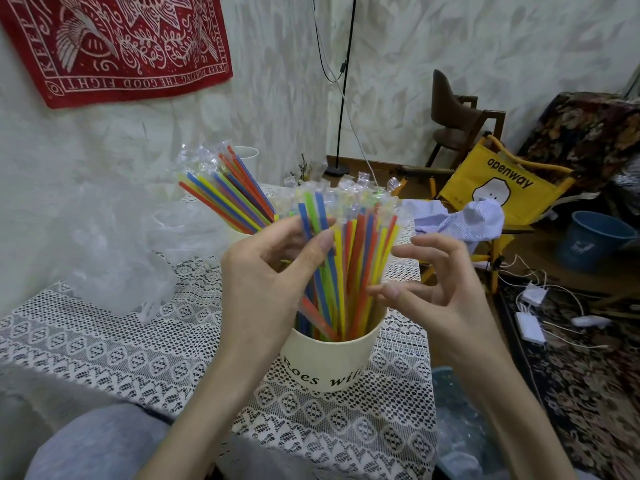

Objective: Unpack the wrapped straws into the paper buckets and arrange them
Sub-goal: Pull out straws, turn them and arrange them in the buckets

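A cream paper bucket (329,362) with black lettering stands on the lace-covered table (104,348), full of upright wrapped straws (360,258) in blue, green, yellow, orange and red. My left hand (266,275) pinches a few blue and green straws (313,216) between thumb and fingers near their tops. My right hand (436,282) hovers at the right side of the bunch, fingers spread and lightly curled, its fingertips touching the straws. A second bucket (239,233) behind holds more straws (228,188) leaning left; my left hand hides most of that bucket.
Crumpled clear plastic packaging (114,258) lies on the table's left. To the right are a yellow folding chair (498,192) with a cloth (460,220), a blue bin (595,237), cables and chargers (530,323) on the carpet. A lamp pole (346,81) stands behind.
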